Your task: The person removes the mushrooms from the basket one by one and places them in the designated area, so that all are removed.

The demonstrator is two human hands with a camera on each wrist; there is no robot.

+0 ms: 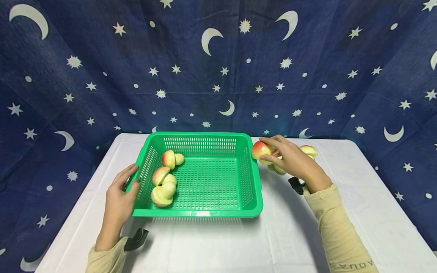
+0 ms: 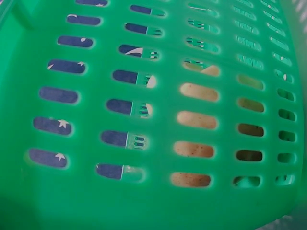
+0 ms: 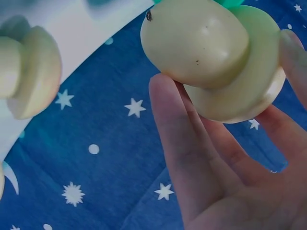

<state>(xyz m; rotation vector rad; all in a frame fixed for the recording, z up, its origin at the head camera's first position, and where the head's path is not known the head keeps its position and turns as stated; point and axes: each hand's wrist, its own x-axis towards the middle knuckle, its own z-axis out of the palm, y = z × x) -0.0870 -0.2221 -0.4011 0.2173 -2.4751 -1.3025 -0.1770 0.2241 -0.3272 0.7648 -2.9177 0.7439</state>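
Head view: dark-blue cloth (image 1: 191, 94) printed with white moons and stars hangs behind a white-covered desk (image 1: 211, 246). On it stands a rectangular green plastic basket (image 1: 225, 213). The left hand (image 1: 119, 199) touches its left rim, grip apart; the right hand (image 1: 293, 161) has its grip clamped on a glossy red-and-yellow mushroom-shaped piece (image 1: 260, 152) beside the right rim. Three similar pieces (image 1: 161, 195) lie inside, at left; more pieces (image 1: 308, 150) lie near the right hand.

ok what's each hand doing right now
Left hand: touching the basket at its rim; can't tell whether it grips.
Right hand: closed, holding a mushroom.
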